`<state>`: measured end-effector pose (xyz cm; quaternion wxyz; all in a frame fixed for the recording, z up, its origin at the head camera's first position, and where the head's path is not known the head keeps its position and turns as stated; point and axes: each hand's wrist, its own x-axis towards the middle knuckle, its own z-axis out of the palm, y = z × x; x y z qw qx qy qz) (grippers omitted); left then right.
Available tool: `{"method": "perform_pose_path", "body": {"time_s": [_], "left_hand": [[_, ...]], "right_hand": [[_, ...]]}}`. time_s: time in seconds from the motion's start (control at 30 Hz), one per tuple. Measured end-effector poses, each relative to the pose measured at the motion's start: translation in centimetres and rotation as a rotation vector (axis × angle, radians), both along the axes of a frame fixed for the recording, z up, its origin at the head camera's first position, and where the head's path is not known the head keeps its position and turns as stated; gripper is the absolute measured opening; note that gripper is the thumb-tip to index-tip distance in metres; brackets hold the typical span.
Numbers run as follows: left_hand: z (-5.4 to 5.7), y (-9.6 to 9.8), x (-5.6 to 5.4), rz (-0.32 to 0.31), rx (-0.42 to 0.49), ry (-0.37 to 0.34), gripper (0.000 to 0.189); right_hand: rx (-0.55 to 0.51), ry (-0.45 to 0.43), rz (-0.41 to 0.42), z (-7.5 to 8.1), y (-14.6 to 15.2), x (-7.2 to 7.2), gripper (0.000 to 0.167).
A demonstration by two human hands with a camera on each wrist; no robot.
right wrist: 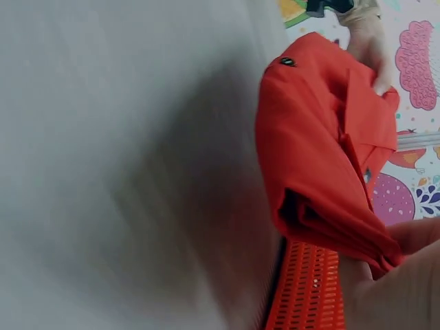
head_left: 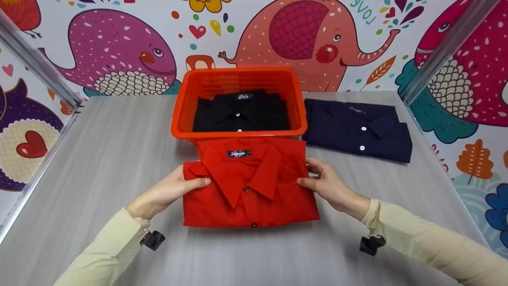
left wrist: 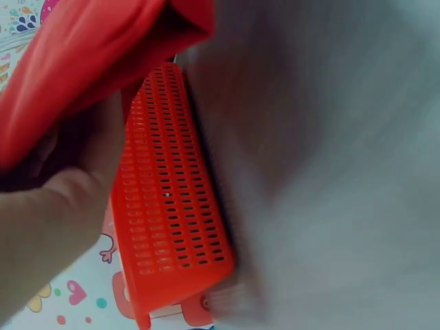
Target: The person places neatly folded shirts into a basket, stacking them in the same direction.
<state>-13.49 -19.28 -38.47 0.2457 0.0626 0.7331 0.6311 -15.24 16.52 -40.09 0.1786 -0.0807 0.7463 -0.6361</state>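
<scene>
A folded red shirt (head_left: 254, 202) with a collar, dark buttons and a black neck label is held up off the table in front of the basket. My left hand (head_left: 168, 192) grips its left edge, thumb on top and fingers hidden beneath. At the opposite edge my right hand (head_left: 331, 184) pinches the cloth, thumb on top. Both wrist views show the shirt (right wrist: 309, 137) lifted, with its shadow on the table. Behind it stands an orange basket (head_left: 238, 134) with a folded black shirt (head_left: 254, 113) inside.
To the right of the basket lies a folded navy shirt (head_left: 357, 131) with white buttons. The grey table (head_left: 119, 135) meets walls printed with cartoon animals, and metal posts (head_left: 448, 51) rise at its back corners.
</scene>
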Motion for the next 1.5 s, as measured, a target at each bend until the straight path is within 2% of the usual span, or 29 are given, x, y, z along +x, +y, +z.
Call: {"method": "perform_pose_path", "body": {"time_s": [0.2, 0.4, 0.5, 0.67, 0.77, 0.93, 1.13, 1.33, 1.5], "left_hand": [[0.4, 0.5, -0.5, -0.021, 0.028, 0.048, 0.017], [0.8, 0.7, -1.3, -0.013, 0.062, 0.108, 0.032], [1.0, 0.8, -1.7, 0.011, 0.082, 0.137, 0.031], [1.3, 1.0, -2.4, 0.045, 0.121, 0.181, 0.029], [1.7, 1.1, -2.8, 0.032, 0.146, 0.205, 0.036], [2.1, 1.0, -3.4, -0.001, 0.184, 0.237, 0.048], [2.1, 1.1, -4.1, 0.02, 0.166, 0.31, 0.05], [2.1, 0.8, -5.0, 0.055, 0.138, 0.375, 0.048], [2.6, 0.4, -5.8, 0.102, 0.095, 0.42, 0.047]], "right_hand": [[0.118, 0.177, -0.011, 0.4, 1.0, -0.4, 0.043], [0.126, 0.268, 0.012, 1.6, 2.2, -1.1, 0.038], [0.109, 0.282, 0.017, 2.1, 2.5, -1.4, 0.036], [0.053, 0.259, -0.042, 2.7, 2.6, -1.7, 0.033], [0.038, 0.252, -0.076, 3.1, 2.7, -1.9, 0.034], [0.05, 0.288, -0.106, 3.5, 3.0, -2.7, 0.03], [0.08, 0.342, -0.137, 3.7, 3.2, -3.7, 0.016], [0.099, 0.401, -0.149, 3.9, 2.5, -5.0, 0.018], [0.078, 0.364, -0.139, 4.3, 1.8, -6.3, 0.02]]}}
